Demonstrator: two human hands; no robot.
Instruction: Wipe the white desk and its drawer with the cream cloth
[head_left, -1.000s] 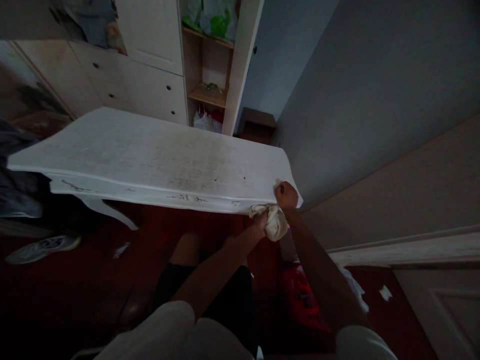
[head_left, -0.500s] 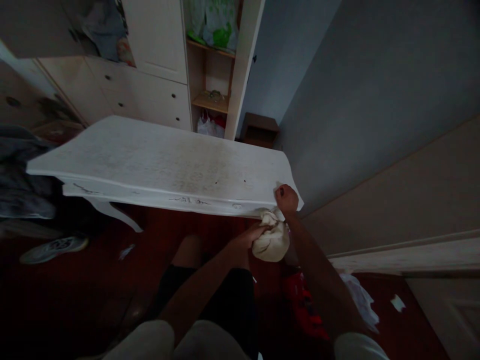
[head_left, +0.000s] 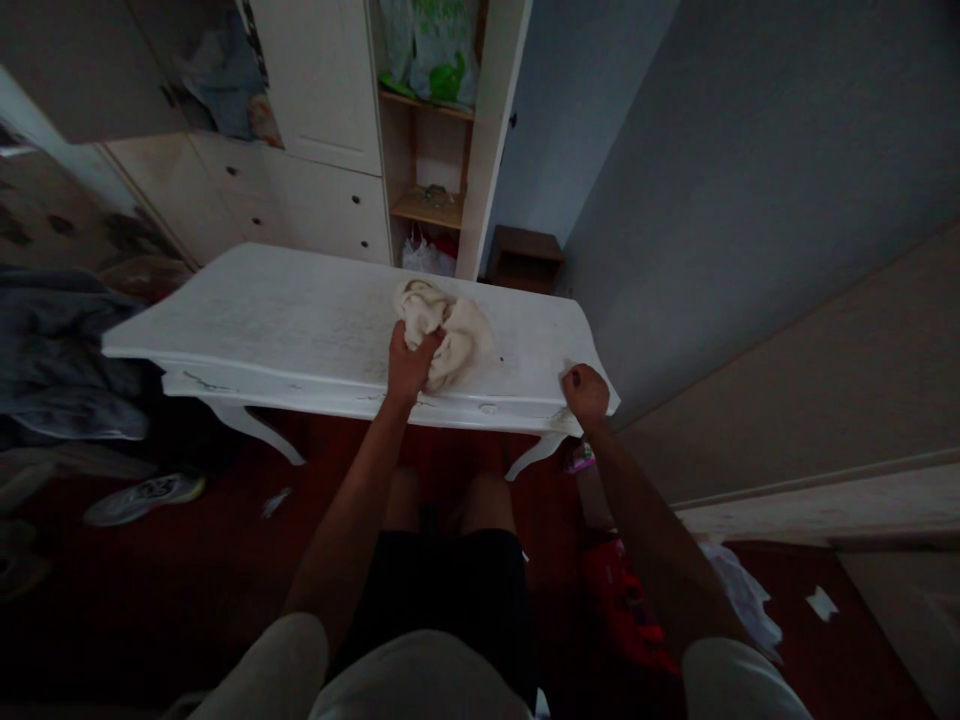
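On the white table (head_left: 300,300), with its grey-brown smudges, lies a bunched cream cloth (head_left: 457,345) near the middle of the top. My left hand (head_left: 411,362) is closed on the cloth's left side, thumb and fingers gripping its folds. At the table's right end, my right hand (head_left: 586,392) rests in a fist near the front corner. What the fist holds, if anything, is hidden. A small dark speck shows on the tabletop just right of the cloth.
Behind the table stands a white cabinet (head_left: 315,100) with open shelves holding plastic bags (head_left: 442,60). A grey wall (head_left: 750,200) borders the right. On the floor are a shoe (head_left: 146,498), a red bag (head_left: 622,605) and a white plastic bag (head_left: 739,595). Dark clothes (head_left: 67,350) lie left.
My left hand has carried the cream cloth from below the table's front right edge up and left onto the middle of the tabletop. My right fist stays at the corner.
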